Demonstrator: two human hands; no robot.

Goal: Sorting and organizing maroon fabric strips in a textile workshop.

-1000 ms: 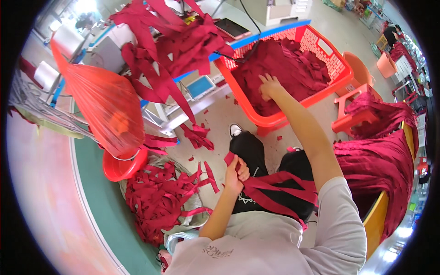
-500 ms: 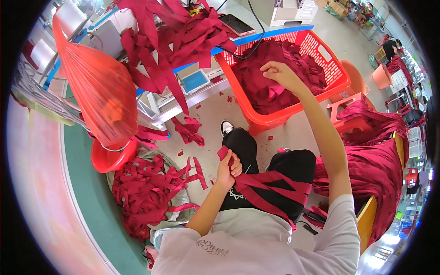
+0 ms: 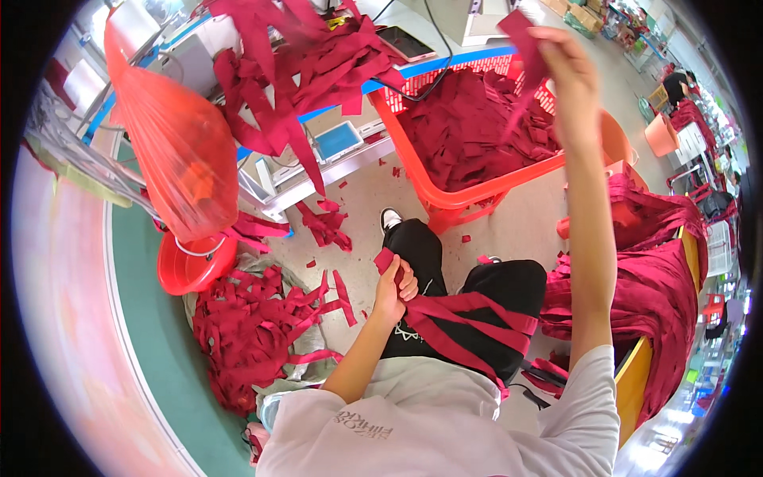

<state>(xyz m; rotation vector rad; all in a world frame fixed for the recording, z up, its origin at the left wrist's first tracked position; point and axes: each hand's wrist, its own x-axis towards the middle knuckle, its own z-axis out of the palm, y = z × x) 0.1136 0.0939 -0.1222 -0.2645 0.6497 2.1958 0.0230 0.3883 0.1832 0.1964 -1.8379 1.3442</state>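
Observation:
My left hand (image 3: 393, 291) is closed in a fist over my left thigh. It holds a bundle of dark red fabric strips (image 3: 453, 322); a short end sticks out above the fingers, and the long tails run across my lap to the right. Raised over the right side of the red plastic basket (image 3: 470, 191), my right hand (image 3: 571, 75) pinches a dark red fabric piece (image 3: 528, 60), slightly blurred, which hangs downward. Many short dark red fabric pieces (image 3: 465, 131) fill the basket.
Strips (image 3: 318, 79) and a phone (image 3: 405, 44) lie on the blue-edged table. A red bag (image 3: 179, 151) hangs above a red bucket (image 3: 187, 266). More strips (image 3: 242, 334) are heaped at left; long red fabric (image 3: 628, 294) drapes at right. Scraps (image 3: 466, 238) dot the floor.
My right hand has risen and moved right from above the basket's middle, and a fabric piece now shows in it. My left hand stays in place with its strips.

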